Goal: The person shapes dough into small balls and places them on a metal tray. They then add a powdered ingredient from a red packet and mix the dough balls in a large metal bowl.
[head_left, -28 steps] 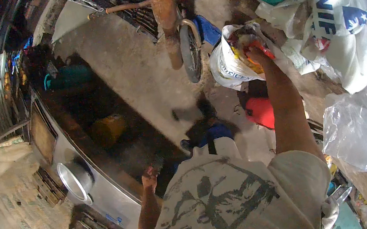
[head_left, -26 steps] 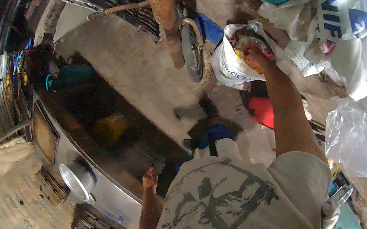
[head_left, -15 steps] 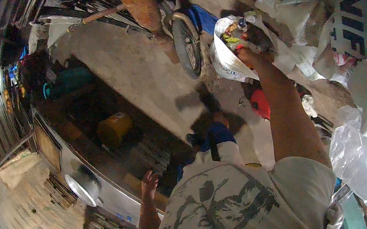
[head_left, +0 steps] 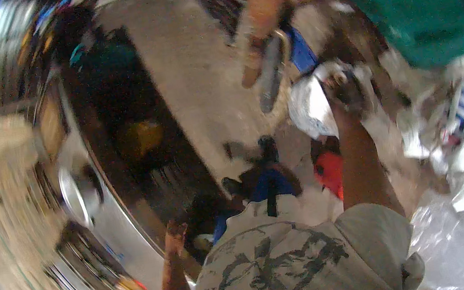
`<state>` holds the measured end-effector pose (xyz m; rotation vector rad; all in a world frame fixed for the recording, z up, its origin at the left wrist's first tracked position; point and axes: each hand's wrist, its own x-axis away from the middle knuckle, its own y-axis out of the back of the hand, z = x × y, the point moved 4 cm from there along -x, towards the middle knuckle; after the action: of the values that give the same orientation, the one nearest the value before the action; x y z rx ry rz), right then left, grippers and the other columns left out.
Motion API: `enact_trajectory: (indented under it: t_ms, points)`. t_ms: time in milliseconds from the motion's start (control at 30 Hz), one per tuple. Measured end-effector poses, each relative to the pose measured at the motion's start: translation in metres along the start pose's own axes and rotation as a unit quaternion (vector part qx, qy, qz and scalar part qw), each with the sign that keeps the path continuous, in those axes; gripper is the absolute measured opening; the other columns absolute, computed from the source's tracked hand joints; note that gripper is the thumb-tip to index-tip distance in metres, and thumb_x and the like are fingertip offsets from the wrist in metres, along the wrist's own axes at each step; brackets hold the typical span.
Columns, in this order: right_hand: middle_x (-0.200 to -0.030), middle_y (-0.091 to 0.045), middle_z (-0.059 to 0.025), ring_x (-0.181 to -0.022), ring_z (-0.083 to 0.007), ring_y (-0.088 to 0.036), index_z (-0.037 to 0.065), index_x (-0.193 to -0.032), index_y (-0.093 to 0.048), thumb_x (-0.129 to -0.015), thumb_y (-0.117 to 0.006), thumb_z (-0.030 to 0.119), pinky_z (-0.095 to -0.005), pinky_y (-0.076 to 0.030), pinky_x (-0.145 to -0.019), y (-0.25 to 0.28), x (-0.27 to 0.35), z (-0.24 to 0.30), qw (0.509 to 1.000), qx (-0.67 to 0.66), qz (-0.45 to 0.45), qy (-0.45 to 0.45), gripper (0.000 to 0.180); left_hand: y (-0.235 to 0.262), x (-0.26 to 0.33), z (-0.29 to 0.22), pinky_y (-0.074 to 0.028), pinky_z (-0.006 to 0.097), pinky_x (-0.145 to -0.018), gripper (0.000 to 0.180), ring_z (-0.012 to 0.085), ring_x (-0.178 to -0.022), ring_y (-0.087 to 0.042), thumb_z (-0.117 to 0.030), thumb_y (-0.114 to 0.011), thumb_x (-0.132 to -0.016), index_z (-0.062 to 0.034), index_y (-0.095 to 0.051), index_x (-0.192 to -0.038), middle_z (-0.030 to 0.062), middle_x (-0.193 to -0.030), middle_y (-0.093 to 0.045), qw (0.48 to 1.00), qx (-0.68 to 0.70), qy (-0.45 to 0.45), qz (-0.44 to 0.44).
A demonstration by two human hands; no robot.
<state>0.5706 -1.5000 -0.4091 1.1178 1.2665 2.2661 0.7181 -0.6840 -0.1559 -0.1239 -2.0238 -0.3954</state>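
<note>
My right arm reaches out to a white sack (head_left: 311,107) with a rolled-down rim. My right hand (head_left: 348,114) is at the sack's mouth, its fingers hidden and smeared by motion. Dark mixed contents (head_left: 342,83) show inside the opening, too blurred to name. My left hand (head_left: 175,233) hangs low beside the dark open-topped bench or bin, with loosely bent fingers apart and nothing visible in them.
A red object (head_left: 329,173) lies below the sack. Beyond stand a wheel (head_left: 272,74) and a rusty orange post (head_left: 268,3). Green cloth (head_left: 402,8) hangs at upper right above plastic sheeting (head_left: 453,238). A metal pot (head_left: 76,196) and yellow container (head_left: 139,139) are left.
The view has swung, blurring the scene. My right hand has gone from the sack's near inner edge, by something red, to a darker, blurred spot at its mouth. My left hand stays low.
</note>
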Motion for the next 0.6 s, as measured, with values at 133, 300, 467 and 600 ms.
enact_trajectory:
  t_ms: [133,300,467,600]
  points:
    - [-0.094,-0.071,-0.0212,-0.087,-0.0316,-0.068,-0.003,-0.097,-0.069,-0.095,-0.056,0.023,-0.0438,-0.052,-0.08,0.069,0.059,0.044,0.995,0.039,-0.075,0.045,0.029,0.063,0.067,0.079,-0.047,0.037,-0.102,0.072,0.0259,-0.122,-0.059,-0.029,-0.064,-0.096,-0.0045,-0.028,-0.154,0.018,-0.126,-0.064,0.98,-0.172,-0.098,-0.007]
    - [-0.092,-0.071,-0.0224,-0.085,-0.0332,-0.068,-0.003,-0.095,-0.069,-0.095,-0.056,0.023,-0.0447,-0.052,-0.079,0.14,0.12,0.1,0.97,0.086,-0.212,0.077,0.029,0.079,0.103,0.176,-0.047,0.036,-0.103,0.072,0.0289,-0.119,-0.062,-0.034,-0.07,-0.091,0.0024,-0.043,-0.146,0.0219,-0.126,-0.066,0.991,-0.06,-0.08,-0.091]
    - [-0.091,-0.071,-0.0235,-0.083,-0.0347,-0.068,-0.003,-0.093,-0.069,-0.094,-0.055,0.022,-0.0457,-0.053,-0.078,0.139,0.178,0.163,0.94,0.108,-0.307,0.106,0.029,0.061,0.154,0.273,-0.05,0.037,-0.096,0.071,0.0274,-0.112,-0.065,-0.039,-0.072,-0.086,-0.0033,-0.051,-0.143,0.0211,-0.117,-0.069,0.961,-0.154,-0.034,-0.228]
    - [-0.089,-0.071,-0.0234,-0.082,-0.0349,-0.068,-0.004,-0.092,-0.069,-0.093,-0.057,0.02,-0.0455,-0.053,-0.077,0.059,0.23,0.261,0.952,0.019,-0.112,0.285,0.027,0.04,0.192,0.375,-0.045,0.04,-0.105,0.073,0.034,-0.127,-0.058,-0.048,-0.066,-0.088,-0.0014,-0.052,-0.142,0.024,-0.132,-0.063,0.985,-0.012,0.034,-0.168]
